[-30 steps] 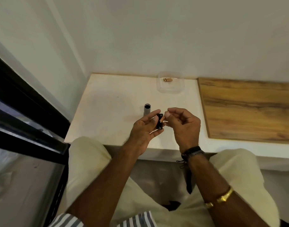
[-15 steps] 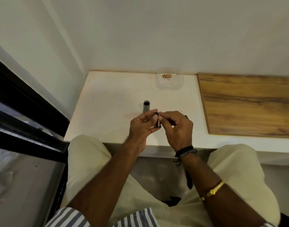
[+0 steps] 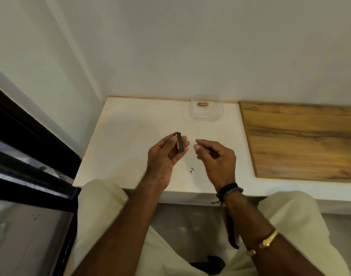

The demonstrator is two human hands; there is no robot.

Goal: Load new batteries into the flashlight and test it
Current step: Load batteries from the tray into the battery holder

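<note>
My left hand [image 3: 162, 156] is shut on a small black battery holder [image 3: 180, 143], held upright above the white table [image 3: 121, 140]. A gold battery [image 3: 178, 145] lies in the holder's left side. A dark rim just behind the holder's top may be the flashlight tube; my hand hides the rest. My right hand [image 3: 216, 158] hovers a short way right of the holder, fingers loosely curled, thumb and forefinger slightly apart, with nothing in it. Two gold batteries [image 3: 203, 104] lie in a clear plastic container [image 3: 207, 116] at the table's back edge.
A wooden board [image 3: 302, 140] covers the surface to the right. The white wall rises directly behind the table. A black window frame [image 3: 31, 156] runs along the left. Small dark specks [image 3: 192, 170] lie on the table between my wrists.
My right hand brought a battery to the holder, pressed it in, then let go and drew back to the right. My left hand has tilted the holder up, hiding the standing tube.
</note>
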